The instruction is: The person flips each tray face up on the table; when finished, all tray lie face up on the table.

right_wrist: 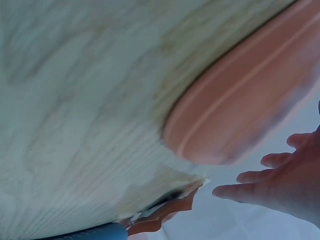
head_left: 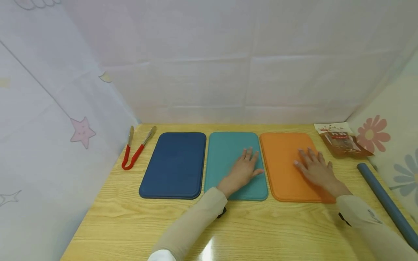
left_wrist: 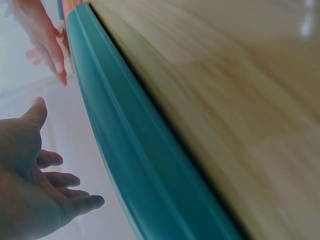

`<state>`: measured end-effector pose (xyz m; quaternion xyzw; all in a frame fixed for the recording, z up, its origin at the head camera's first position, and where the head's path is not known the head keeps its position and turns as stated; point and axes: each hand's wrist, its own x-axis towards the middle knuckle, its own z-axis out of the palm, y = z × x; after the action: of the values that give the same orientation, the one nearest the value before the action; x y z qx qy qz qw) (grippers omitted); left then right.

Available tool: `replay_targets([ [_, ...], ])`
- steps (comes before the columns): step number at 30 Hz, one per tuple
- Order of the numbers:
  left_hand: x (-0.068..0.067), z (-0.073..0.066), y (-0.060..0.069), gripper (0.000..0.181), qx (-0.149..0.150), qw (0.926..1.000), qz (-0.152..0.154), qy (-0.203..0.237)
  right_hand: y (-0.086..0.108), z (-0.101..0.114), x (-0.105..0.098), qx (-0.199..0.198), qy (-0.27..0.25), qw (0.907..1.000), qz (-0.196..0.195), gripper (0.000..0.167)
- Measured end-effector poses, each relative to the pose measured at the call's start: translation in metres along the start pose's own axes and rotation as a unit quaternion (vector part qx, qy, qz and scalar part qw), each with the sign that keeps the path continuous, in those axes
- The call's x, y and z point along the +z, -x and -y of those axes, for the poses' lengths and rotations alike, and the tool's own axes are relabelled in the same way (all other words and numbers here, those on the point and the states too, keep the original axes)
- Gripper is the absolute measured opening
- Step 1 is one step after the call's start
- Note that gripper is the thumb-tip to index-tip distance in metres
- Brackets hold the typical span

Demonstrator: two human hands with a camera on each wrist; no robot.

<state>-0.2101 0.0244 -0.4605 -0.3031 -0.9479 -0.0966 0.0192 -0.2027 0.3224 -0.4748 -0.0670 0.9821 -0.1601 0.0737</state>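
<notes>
1. Nearest you, the table (head_left: 130, 224) shows its wood grain, with a bright patch of glare near the bottom of the head view.
2. Your left sleeve (head_left: 196, 217) and right sleeve (head_left: 362, 217), both beige, reach in over the near part of the table.
3. A grey-blue roll (head_left: 385, 201) lies along the table's right edge, to the right of your right sleeve.
4. Your left hand (head_left: 243, 170) is wide open, fingers spread and thumb out, with nothing in its hold. It is over the right half of the teal board (head_left: 222, 156); the left wrist view shows a gap between fingers and board.
5. Your right hand (head_left: 318, 171) is likewise wide open and holds nothing. It is over the right half of the orange board (head_left: 281, 145), again with a gap in the right wrist view.
6. Both boards lie flat in the table's far half, just beside each other, orange on the right.
7. The blue board (head_left: 174, 165) lies flat just left of the teal one.
8. Red-handled tongs (head_left: 137, 154) lie spread in a V near the table's far left corner, tips towards the far edge.
9. A brown-and-white packet (head_left: 343, 141) lies at the far right corner.
10. Behind the far edge hangs pale cloth (head_left: 196, 90).
</notes>
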Motion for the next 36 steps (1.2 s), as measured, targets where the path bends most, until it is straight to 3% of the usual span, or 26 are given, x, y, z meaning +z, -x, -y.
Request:
replay_targets([
  [5, 0.006, -0.018, -0.010, 0.074, 0.008, 0.9995, 0.017, 0.024, -0.002, -0.011, 0.000, 0.015, -0.010, 0.9998, 0.011, 0.077],
  [14, 0.015, -0.045, -0.021, 0.076, -0.007, 0.9960, 0.051, 0.074, 0.000, -0.026, 0.004, 0.038, -0.015, 0.9991, 0.012, 0.078],
  [17, 0.020, -0.051, -0.025, 0.076, -0.015, 0.9960, 0.056, 0.068, 0.001, -0.030, 0.006, 0.044, -0.011, 0.9988, 0.016, 0.078],
  [22, 0.022, -0.061, -0.035, 0.076, -0.045, 0.9944, 0.071, 0.064, 0.002, -0.034, 0.006, 0.051, -0.024, 0.9982, 0.021, 0.079],
  [30, 0.022, -0.076, -0.049, 0.074, -0.123, 0.9817, 0.112, 0.093, 0.004, -0.033, 0.004, 0.057, -0.039, 0.9970, 0.035, 0.080],
  [36, 0.020, -0.073, -0.053, 0.071, -0.127, 0.9738, 0.126, 0.141, 0.006, -0.030, 0.000, 0.063, -0.047, 0.9965, 0.030, 0.080],
])
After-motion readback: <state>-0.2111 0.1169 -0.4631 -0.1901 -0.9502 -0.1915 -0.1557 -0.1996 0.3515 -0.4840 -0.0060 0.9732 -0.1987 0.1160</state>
